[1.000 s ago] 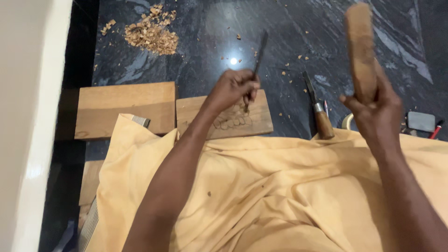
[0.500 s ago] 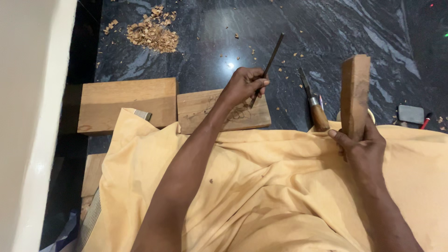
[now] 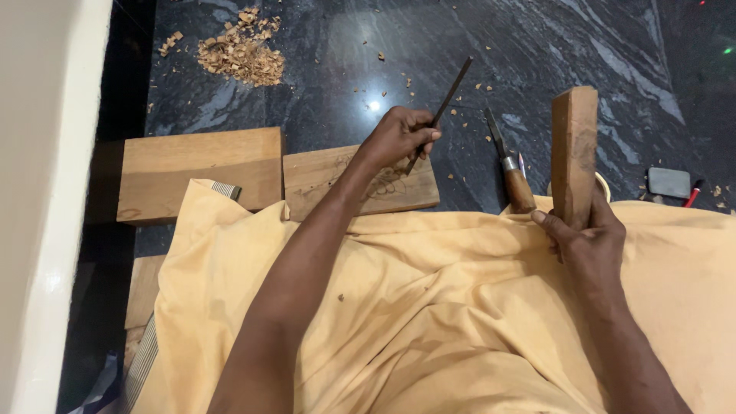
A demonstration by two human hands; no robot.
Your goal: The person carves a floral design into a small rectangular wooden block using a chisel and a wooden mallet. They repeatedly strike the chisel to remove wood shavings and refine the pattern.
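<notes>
Left hand (image 3: 400,136) clamped on a thin dark chisel (image 3: 443,106), tip down on a small carved plank (image 3: 360,180), faint pencil lines perhaps marked there; plank flat on the black stone floor (image 3: 322,77). Right hand (image 3: 586,241) closed around an upright wooden block (image 3: 574,153); spare wood-handled chisel (image 3: 512,165) just beside.

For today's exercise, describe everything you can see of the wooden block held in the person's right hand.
The wooden block is a long, narrow, rectangular piece of brown wood with worn, darker patches on its face and slightly uneven edges. It stands nearly upright, its top end pointing away from the person. The right hand grips its lower end, fingers wrapped around it, so the bottom is hidden. It is held above the yellow cloth over the lap, close to a wooden-handled chisel lying on the dark stone floor.
</notes>
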